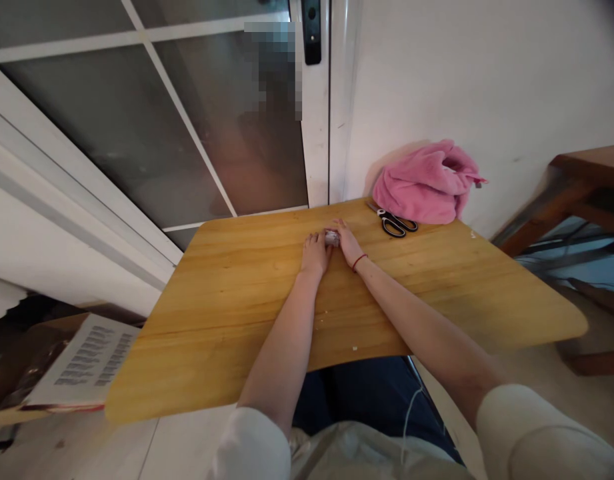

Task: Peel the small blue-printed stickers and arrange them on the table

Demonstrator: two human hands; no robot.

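A small whitish-grey roll-like object lies between my two hands near the back of the wooden table. My left hand has its fingers curled against the object's left side. On the other side, my right hand, with a red string at the wrist, closes around the right end. Fingers cover part of the object, so its exact kind does not show. Black-handled scissors lie to the right of my right hand, next to a pink plush cloth bundle.
A glazed door with a white frame and a white wall stand behind the table. At the lower left is a cardboard box with a printed sheet. Brown wooden furniture stands at the right. Tiny white scraps dot the tabletop.
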